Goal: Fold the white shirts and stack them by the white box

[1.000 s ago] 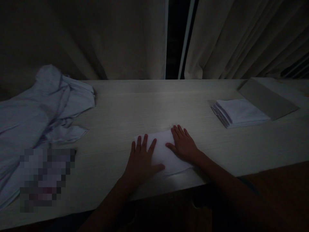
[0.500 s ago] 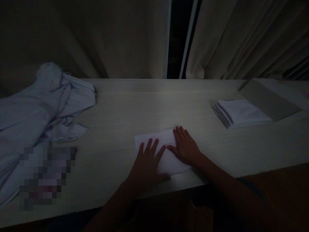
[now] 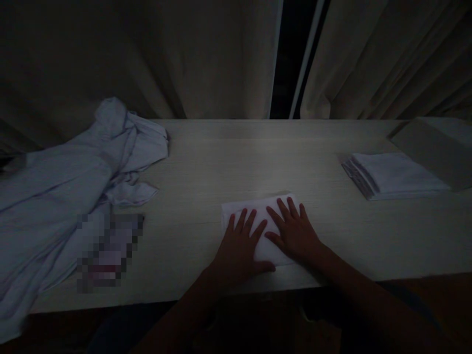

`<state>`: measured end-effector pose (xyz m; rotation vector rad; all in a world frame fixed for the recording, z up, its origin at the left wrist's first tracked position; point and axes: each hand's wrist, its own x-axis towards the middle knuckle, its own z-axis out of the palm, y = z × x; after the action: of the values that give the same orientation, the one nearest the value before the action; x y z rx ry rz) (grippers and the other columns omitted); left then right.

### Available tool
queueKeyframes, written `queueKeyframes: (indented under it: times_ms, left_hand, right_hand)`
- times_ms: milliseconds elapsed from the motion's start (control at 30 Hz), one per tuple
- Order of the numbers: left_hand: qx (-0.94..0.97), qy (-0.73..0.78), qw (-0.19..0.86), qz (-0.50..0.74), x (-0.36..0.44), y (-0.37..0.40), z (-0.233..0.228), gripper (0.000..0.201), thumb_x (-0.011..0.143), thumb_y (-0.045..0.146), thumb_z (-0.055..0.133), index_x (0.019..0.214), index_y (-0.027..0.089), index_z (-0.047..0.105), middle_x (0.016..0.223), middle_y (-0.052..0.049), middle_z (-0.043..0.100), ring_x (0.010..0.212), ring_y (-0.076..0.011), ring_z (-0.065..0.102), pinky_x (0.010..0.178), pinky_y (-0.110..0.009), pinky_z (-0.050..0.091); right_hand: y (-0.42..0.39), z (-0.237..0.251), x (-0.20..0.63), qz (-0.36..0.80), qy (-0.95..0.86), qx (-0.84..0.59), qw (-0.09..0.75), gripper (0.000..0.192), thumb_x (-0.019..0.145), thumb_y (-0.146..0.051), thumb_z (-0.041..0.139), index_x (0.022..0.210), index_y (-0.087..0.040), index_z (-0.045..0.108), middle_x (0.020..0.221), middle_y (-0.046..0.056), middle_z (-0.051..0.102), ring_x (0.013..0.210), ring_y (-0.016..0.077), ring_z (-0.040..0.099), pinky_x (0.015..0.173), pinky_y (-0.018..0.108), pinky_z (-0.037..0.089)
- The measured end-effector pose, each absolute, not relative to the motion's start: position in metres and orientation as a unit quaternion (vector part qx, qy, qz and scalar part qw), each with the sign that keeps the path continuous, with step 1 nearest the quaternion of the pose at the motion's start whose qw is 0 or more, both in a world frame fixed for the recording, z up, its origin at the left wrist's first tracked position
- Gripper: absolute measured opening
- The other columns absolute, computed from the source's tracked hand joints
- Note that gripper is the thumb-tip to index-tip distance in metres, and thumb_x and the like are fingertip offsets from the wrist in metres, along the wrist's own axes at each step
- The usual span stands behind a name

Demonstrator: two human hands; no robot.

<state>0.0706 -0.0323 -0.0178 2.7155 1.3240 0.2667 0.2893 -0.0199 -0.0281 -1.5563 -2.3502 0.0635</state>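
Observation:
A folded white cloth [image 3: 271, 250] lies flat near the front edge of the pale table [image 3: 228, 162]. My left hand [image 3: 239, 246] rests on its left part, fingers spread and thumb out towards the right. On the cloth's right part lies my right hand [image 3: 295, 231], palm down with the fingers apart. Both hands press on the cloth without gripping it, and they hide much of its surface. The light is dim.
A heap of loose white cloth [image 3: 73, 172] spreads over the left side, with a blurred-out flat item [image 3: 114, 250] beside it. At the right sits a stack of folded cloths [image 3: 401, 172], next to a grey board [image 3: 438, 152]. Curtains [image 3: 221, 59] hang behind the table.
The view has turned left, so everything sits further right in it. My right hand's fingers have spread and moved inward over the cloth; my left hand keeps its place on it.

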Motion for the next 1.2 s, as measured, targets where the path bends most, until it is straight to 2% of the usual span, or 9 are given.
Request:
queueKeyframes:
  times_ms: [100, 167, 433, 633, 833, 900, 1000, 1067, 1200]
  left_hand:
    - [0.880, 0.455, 0.059, 0.121, 0.069, -0.026, -0.013, 0.082, 0.081, 0.075, 0.039, 0.144, 0.023, 0.037, 0.157, -0.013, 0.028, 0.146, -0.0325, 0.019, 0.117, -0.056, 0.020]
    - [0.864, 0.476, 0.039, 0.159, 0.068, -0.022, -0.012, 0.074, 0.089, 0.066, 0.037, 0.145, 0.018, 0.034, 0.157, -0.015, 0.028, 0.146, -0.0301, 0.020, 0.117, -0.053, 0.022]
    - [0.835, 0.530, 0.015, 0.149, 0.069, -0.023, -0.036, 0.097, 0.077, 0.076, 0.045, 0.150, 0.017, 0.021, 0.160, -0.019, 0.013, 0.147, -0.0389, 0.008, 0.116, -0.059, 0.017]
    - [0.835, 0.534, 0.010, 0.135, 0.071, -0.024, -0.036, 0.097, 0.078, 0.076, 0.044, 0.150, 0.016, 0.021, 0.159, -0.021, 0.014, 0.147, -0.0393, 0.008, 0.116, -0.059, 0.016]
    - [0.832, 0.537, 0.023, 0.135, 0.069, -0.022, -0.032, 0.097, 0.076, 0.076, 0.046, 0.149, 0.017, 0.025, 0.159, -0.020, 0.018, 0.146, -0.0389, 0.013, 0.115, -0.058, 0.019]
    - [0.833, 0.533, 0.044, 0.142, 0.065, -0.018, -0.029, 0.089, 0.079, 0.074, 0.045, 0.147, 0.018, 0.031, 0.158, -0.018, 0.023, 0.145, -0.0367, 0.020, 0.115, -0.056, 0.022]
    - [0.796, 0.570, 0.080, 0.190, 0.056, -0.006, -0.023, 0.065, 0.090, 0.062, 0.038, 0.138, 0.019, 0.046, 0.148, -0.014, 0.044, 0.137, -0.0290, 0.039, 0.113, -0.048, 0.031]
    - [0.745, 0.622, 0.081, 0.227, 0.045, 0.005, -0.019, 0.060, 0.091, 0.058, 0.037, 0.132, 0.016, 0.052, 0.138, -0.014, 0.054, 0.130, -0.0281, 0.046, 0.109, -0.046, 0.035]
    - [0.647, 0.714, 0.160, 0.214, 0.021, 0.024, -0.012, 0.074, 0.082, 0.067, 0.045, 0.131, 0.011, 0.052, 0.117, -0.020, 0.064, 0.109, -0.0328, 0.060, 0.095, -0.047, 0.045]
  right_hand:
    - [-0.020, -0.030, 0.289, 0.003, -0.827, -0.546, 0.134, 0.071, 0.088, -0.067, 0.044, 0.150, -0.035, 0.028, 0.160, 0.004, 0.019, 0.145, 0.0405, 0.010, 0.113, 0.068, 0.011]
    - [-0.020, -0.028, 0.288, -0.013, -0.830, -0.547, 0.112, 0.071, 0.090, -0.066, 0.042, 0.151, -0.033, 0.026, 0.160, 0.006, 0.018, 0.145, 0.0408, 0.009, 0.112, 0.068, 0.012]
    - [-0.019, -0.023, 0.288, -0.021, -0.826, -0.555, 0.099, 0.077, 0.088, -0.070, 0.039, 0.151, -0.029, 0.024, 0.159, 0.009, 0.020, 0.145, 0.0405, 0.011, 0.113, 0.065, 0.016]
    - [-0.002, -0.030, 0.297, -0.010, -0.796, -0.590, 0.135, 0.086, 0.090, -0.069, 0.036, 0.151, -0.008, 0.022, 0.156, 0.021, 0.024, 0.145, 0.0353, 0.017, 0.117, 0.055, 0.017]
    - [0.003, -0.036, 0.296, 0.012, -0.802, -0.580, 0.142, 0.084, 0.090, -0.068, 0.037, 0.150, -0.010, 0.027, 0.153, 0.020, 0.032, 0.145, 0.0341, 0.019, 0.117, 0.054, 0.019]
    - [0.003, -0.036, 0.295, 0.021, -0.800, -0.581, 0.151, 0.082, 0.090, -0.067, 0.038, 0.149, -0.011, 0.029, 0.153, 0.019, 0.032, 0.145, 0.0338, 0.019, 0.117, 0.054, 0.019]
    - [0.003, -0.034, 0.299, 0.047, -0.783, -0.594, 0.181, 0.074, 0.093, -0.063, 0.038, 0.146, -0.011, 0.036, 0.154, 0.018, 0.031, 0.145, 0.0321, 0.020, 0.117, 0.052, 0.022]
    - [0.006, -0.031, 0.306, 0.062, -0.745, -0.626, 0.220, 0.067, 0.095, -0.058, 0.036, 0.143, -0.012, 0.041, 0.153, 0.017, 0.033, 0.144, 0.0314, 0.024, 0.115, 0.051, 0.027]
    - [0.016, -0.018, 0.331, 0.121, -0.652, -0.704, 0.254, 0.066, 0.093, -0.056, 0.043, 0.140, -0.010, 0.044, 0.132, 0.021, 0.056, 0.123, 0.0331, 0.052, 0.101, 0.049, 0.042]
